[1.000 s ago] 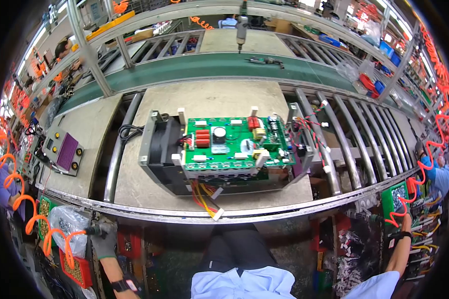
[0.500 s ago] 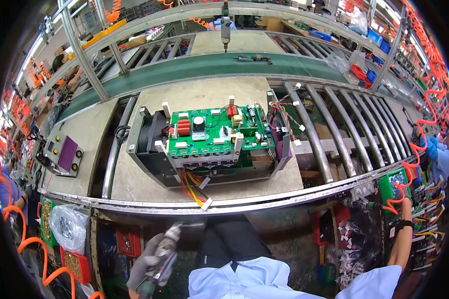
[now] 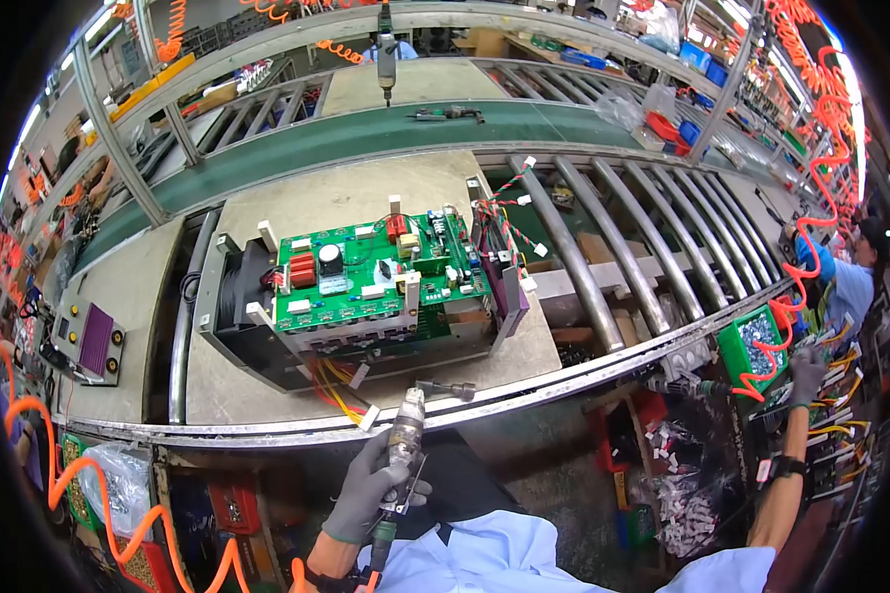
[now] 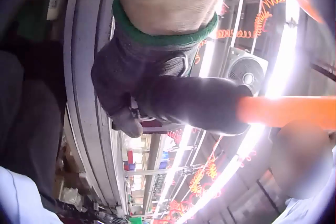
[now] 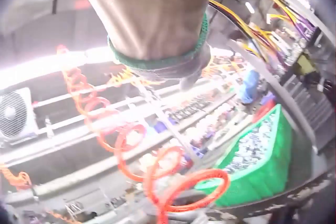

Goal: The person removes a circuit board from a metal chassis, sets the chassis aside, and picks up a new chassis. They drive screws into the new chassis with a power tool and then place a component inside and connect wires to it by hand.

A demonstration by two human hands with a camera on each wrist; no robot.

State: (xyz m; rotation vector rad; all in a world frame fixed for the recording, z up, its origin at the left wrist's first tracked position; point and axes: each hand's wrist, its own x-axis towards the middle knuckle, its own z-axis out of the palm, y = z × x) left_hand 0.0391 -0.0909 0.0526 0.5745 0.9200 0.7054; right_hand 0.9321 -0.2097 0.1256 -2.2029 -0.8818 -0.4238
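Observation:
My gloved left hand [image 3: 368, 497] grips an air screwdriver [image 3: 406, 433] by its body. The tool's dark bit end points right, over the bench's front rail. Just beyond it stands a metal-framed unit with a green circuit board [image 3: 361, 259] on top and a black fan housing at its left. Loose yellow and red wires with a white connector [image 3: 369, 417] hang from its front. My gloved right hand [image 3: 809, 376] is right of a green bin [image 5: 278, 169] of small metal parts. In the right wrist view its fingers are hidden behind the wrist; I cannot tell what they hold.
An orange coiled hose [image 3: 119, 524] runs at lower left, another [image 3: 801, 237] at right. Metal rollers [image 3: 593, 267] lie right of the unit. A smaller purple-topped unit [image 3: 94, 341] sits at left. A driver [image 3: 387, 69] hangs overhead. Another person [image 3: 841, 272] is at right.
My left hand has brought the air screwdriver from the lower left up to the bench's front rail. My right hand has lifted from beside the green bin. The head view has swung right.

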